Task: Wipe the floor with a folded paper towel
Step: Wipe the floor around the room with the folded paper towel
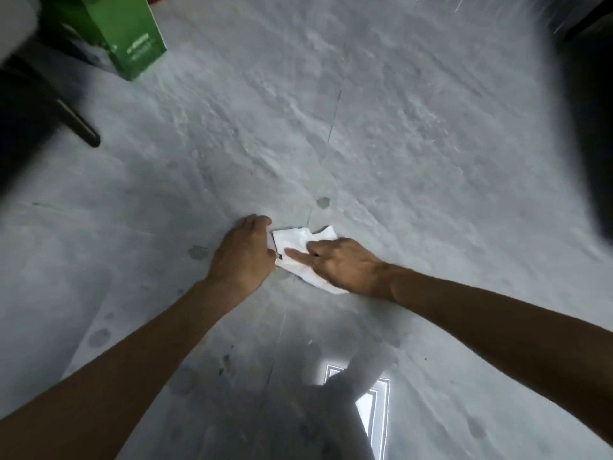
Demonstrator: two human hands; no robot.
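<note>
Well apart: towel, illegibly lettered box.

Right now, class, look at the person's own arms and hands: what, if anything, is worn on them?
Nothing is worn that shows. The left hand and right hand are bare, with no gloves or rings in view. The left forearm and right forearm are bare to the frame edge: no sleeve, watch or bracelet.
</note>
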